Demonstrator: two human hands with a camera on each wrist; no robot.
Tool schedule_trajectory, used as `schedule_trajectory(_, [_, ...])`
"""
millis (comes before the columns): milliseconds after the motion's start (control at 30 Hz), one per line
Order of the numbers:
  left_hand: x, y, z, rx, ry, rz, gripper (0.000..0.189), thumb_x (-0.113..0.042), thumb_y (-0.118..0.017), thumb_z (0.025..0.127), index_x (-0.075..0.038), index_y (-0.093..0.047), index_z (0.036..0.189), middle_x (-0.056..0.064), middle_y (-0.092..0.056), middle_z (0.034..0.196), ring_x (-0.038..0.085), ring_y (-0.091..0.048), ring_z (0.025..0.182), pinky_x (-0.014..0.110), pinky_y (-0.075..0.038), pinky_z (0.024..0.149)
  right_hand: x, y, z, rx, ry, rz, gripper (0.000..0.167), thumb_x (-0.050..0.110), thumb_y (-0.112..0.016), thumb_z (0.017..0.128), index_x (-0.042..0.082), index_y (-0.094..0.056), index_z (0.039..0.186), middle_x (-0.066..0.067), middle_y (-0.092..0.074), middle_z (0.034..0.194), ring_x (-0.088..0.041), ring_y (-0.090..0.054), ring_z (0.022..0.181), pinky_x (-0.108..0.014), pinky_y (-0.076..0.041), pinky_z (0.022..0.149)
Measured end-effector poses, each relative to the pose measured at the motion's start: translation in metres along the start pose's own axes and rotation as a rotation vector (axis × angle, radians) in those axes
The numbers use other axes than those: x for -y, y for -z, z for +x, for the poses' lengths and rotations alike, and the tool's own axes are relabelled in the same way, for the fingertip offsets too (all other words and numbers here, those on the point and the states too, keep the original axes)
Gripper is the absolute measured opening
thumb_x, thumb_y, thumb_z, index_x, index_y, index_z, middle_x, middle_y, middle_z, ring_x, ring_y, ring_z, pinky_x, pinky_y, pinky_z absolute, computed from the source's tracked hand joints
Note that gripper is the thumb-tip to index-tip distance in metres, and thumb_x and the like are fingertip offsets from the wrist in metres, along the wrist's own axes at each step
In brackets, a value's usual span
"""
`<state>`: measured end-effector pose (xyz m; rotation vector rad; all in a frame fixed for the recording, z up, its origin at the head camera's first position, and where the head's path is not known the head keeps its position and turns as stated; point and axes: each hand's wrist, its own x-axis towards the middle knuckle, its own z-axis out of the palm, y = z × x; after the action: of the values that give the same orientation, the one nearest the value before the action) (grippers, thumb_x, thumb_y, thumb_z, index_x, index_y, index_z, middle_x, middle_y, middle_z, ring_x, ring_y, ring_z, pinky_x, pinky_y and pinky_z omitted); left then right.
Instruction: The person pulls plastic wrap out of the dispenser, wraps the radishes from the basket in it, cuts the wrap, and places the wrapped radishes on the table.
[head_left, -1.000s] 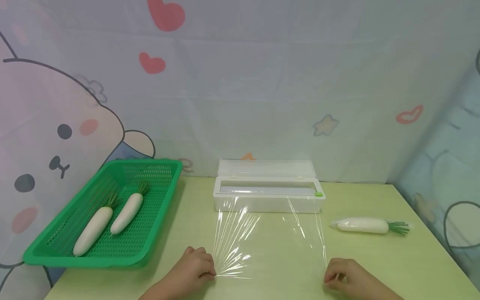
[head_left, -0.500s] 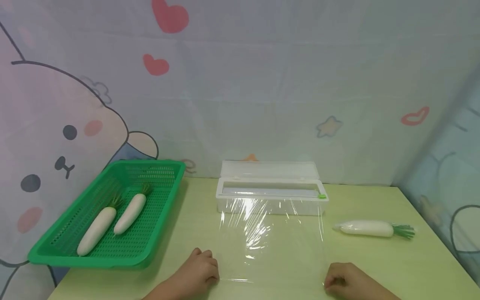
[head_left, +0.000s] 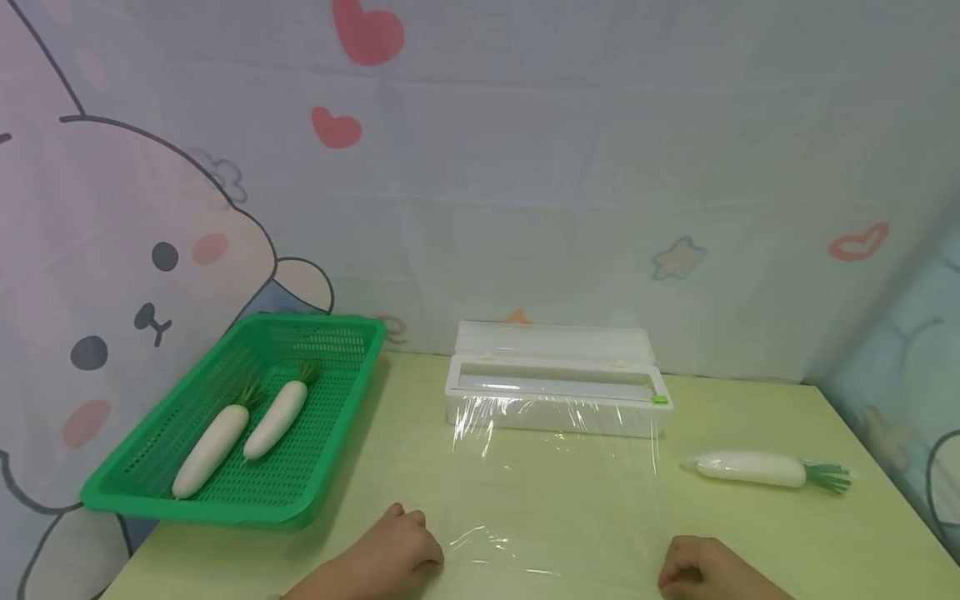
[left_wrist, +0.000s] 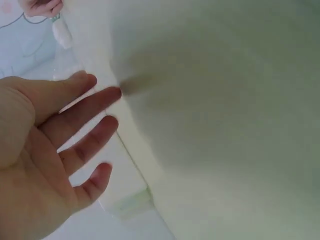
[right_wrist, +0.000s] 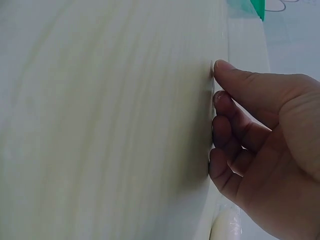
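A sheet of clear plastic wrap stretches over the table from a white wrap dispenser, its lid standing up. At the sheet's near left corner my left hand rests low; in the left wrist view its index fingertip touches the table, the thumb slightly apart and the other fingers loosely bent. By the near right corner is my right hand. The right wrist view shows its fingertips bent against the tabletop, with a gap between thumb and index finger. A white radish in clear wrap lies to the right.
On the left stands a green basket with two white radishes inside. A green slider sits at the dispenser's right end. Behind the pale yellow-green table hangs a printed cloth.
The creases fanning from the left hand have eased and the wrap lies flatter. Both hands have loosened their pinch at its corners. The head view has shifted, so everything sits slightly further right.
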<state>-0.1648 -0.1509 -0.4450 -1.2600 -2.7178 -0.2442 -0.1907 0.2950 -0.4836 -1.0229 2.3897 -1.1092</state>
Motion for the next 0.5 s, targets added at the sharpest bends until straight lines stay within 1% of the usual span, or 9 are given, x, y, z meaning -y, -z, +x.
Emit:
schedule_trajectory(67, [0.002, 0.012, -0.001, -0.004, -0.010, -0.105, 0.021, -0.008, -0.069, 0.083, -0.020, -0.066, 0.065, -0.018, -0.055, 0.060, -0.004, -0.035, 0.061, 0.017, -0.028, 0.061, 0.000, 0.000, 0.000, -0.002, 0.012, -0.003, 0.006, 0.016, -0.066, 0.090, 0.014, -0.072, 0.088, 0.014, -0.059, 0.086, 0.005, -0.051, 0.077, -0.021, -0.045, 0.063])
schedule_trajectory(100, [0.004, 0.022, 0.000, -0.004, 0.002, -0.182, 0.017, -0.009, -0.068, 0.085, -0.018, -0.070, 0.071, -0.017, -0.060, 0.065, -0.006, -0.042, 0.064, 0.016, -0.035, 0.063, 0.001, 0.000, 0.001, -0.002, 0.016, -0.003, 0.006, 0.016, -0.067, 0.090, 0.013, -0.072, 0.088, 0.014, -0.059, 0.086, 0.005, -0.051, 0.077, -0.021, -0.045, 0.063])
schedule_trajectory(167, [0.008, 0.045, 0.001, -0.032, 0.025, -0.353, 0.012, -0.010, -0.065, 0.090, -0.013, -0.075, 0.084, -0.011, -0.069, 0.078, -0.004, -0.056, 0.074, 0.019, -0.046, 0.070, 0.002, 0.001, 0.001, 0.000, 0.015, 0.001, 0.006, 0.015, -0.066, 0.090, 0.013, -0.072, 0.088, 0.014, -0.060, 0.086, 0.005, -0.051, 0.077, -0.021, -0.046, 0.062])
schedule_trajectory(200, [0.011, 0.059, 0.002, -0.053, 0.048, -0.428, 0.011, -0.011, -0.065, 0.091, -0.011, -0.076, 0.091, -0.007, -0.072, 0.086, -0.001, -0.060, 0.080, 0.021, -0.050, 0.073, 0.002, 0.001, 0.001, 0.003, 0.008, 0.006, 0.007, 0.015, -0.066, 0.090, 0.013, -0.072, 0.088, 0.014, -0.060, 0.086, 0.005, -0.051, 0.077, -0.021, -0.046, 0.062])
schedule_trajectory(267, [0.018, 0.087, 0.005, -0.108, 0.101, -0.529, 0.013, -0.013, -0.064, 0.093, -0.008, -0.075, 0.097, -0.001, -0.073, 0.094, 0.005, -0.064, 0.088, 0.025, -0.052, 0.076, 0.003, 0.002, 0.001, 0.007, -0.013, 0.015, 0.007, 0.016, -0.066, 0.090, 0.012, -0.072, 0.088, 0.014, -0.059, 0.086, 0.004, -0.051, 0.077, -0.021, -0.046, 0.063])
schedule_trajectory(333, [0.028, 0.116, 0.009, -0.162, 0.164, -0.549, 0.014, -0.016, -0.063, 0.094, -0.009, -0.074, 0.100, 0.000, -0.073, 0.097, 0.009, -0.064, 0.091, 0.028, -0.052, 0.076, 0.004, 0.002, 0.001, 0.009, -0.039, 0.022, 0.008, 0.018, -0.067, 0.089, 0.013, -0.072, 0.087, 0.014, -0.059, 0.086, 0.004, -0.052, 0.077, -0.021, -0.045, 0.063])
schedule_trajectory(400, [0.038, 0.142, 0.012, -0.196, 0.240, -0.519, 0.015, -0.018, -0.063, 0.094, -0.010, -0.074, 0.103, -0.001, -0.072, 0.100, 0.011, -0.064, 0.093, 0.031, -0.051, 0.078, 0.004, 0.002, 0.000, 0.009, -0.070, 0.031, 0.007, 0.018, -0.067, 0.089, 0.013, -0.072, 0.087, 0.013, -0.059, 0.085, 0.004, -0.052, 0.077, -0.021, -0.045, 0.064])
schedule_trajectory(433, [0.044, 0.153, 0.014, -0.205, 0.276, -0.497, 0.016, -0.018, -0.063, 0.094, -0.010, -0.073, 0.104, -0.001, -0.072, 0.101, 0.012, -0.063, 0.094, 0.033, -0.050, 0.079, 0.004, 0.001, 0.000, 0.009, -0.080, 0.038, 0.008, 0.019, -0.067, 0.089, 0.013, -0.072, 0.087, 0.013, -0.060, 0.085, 0.003, -0.052, 0.077, -0.021, -0.045, 0.064])
schedule_trajectory(500, [0.057, 0.171, 0.017, -0.223, 0.347, -0.451, 0.018, -0.019, -0.063, 0.094, -0.011, -0.073, 0.107, 0.000, -0.071, 0.104, 0.016, -0.061, 0.095, 0.036, -0.048, 0.080, 0.004, 0.000, 0.000, 0.013, -0.099, 0.057, 0.008, 0.019, -0.067, 0.089, 0.013, -0.072, 0.087, 0.013, -0.060, 0.085, 0.003, -0.053, 0.077, -0.021, -0.045, 0.064])
